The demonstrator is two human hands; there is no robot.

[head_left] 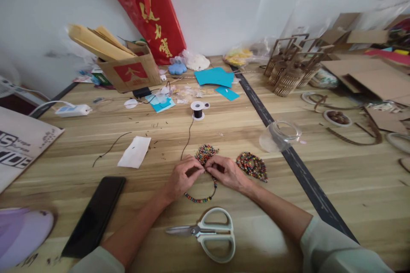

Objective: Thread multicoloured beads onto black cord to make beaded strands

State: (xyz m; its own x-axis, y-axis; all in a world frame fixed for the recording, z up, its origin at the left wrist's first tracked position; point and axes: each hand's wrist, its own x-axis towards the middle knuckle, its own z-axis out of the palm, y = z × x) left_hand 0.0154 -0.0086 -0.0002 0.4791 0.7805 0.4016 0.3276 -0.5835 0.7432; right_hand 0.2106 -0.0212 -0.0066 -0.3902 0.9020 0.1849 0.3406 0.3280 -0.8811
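A wood-grain table [352,179] fills the view, a red bag [169,13] standing at its far side. A black phone [96,217] lies beyond the left forearm; white-handled scissors [201,227] lie between the forearms, blades pointing left. At centre, the left hand [183,178] and right hand [229,174] nearly meet, each with thumb and forefinger drawn together; what sits between the fingertips is too small to tell. A coil of multicoloured beads [246,165] lies just right of the right hand, a bead pile [205,153] just beyond the fingertips. A short beaded strand [199,200] curves on the near side, from beside the left hand up to the right fingers. Beyond, a spool [198,113] trails dark cord [188,134] toward the left hand.
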